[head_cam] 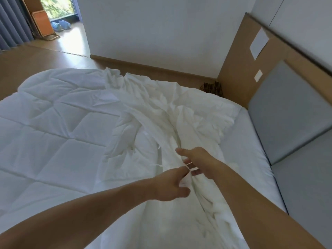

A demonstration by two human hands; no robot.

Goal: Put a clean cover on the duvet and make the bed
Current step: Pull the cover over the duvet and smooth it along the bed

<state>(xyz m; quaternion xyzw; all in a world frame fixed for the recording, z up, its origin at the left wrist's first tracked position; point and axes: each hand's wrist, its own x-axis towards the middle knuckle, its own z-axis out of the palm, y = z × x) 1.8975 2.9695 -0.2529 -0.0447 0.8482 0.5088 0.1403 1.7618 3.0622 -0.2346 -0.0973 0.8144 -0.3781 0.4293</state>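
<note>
While left hand (170, 184) pinches cover (161, 108) fold, right hand (199, 163) fingers (191, 161) spread beside.

Duvet (53, 123) on the bed, left side. Duvet cover (161, 108) on top of it, centre, running from near edge to far edge. Mattress (246, 155) strip right of the cover, against the headboard (287, 108) at far right. Left hand (170, 184) and right hand (197, 162) on the cover, left nearer. Floor (45, 58) behind the bed; curtain (12, 20) far back left.
</note>
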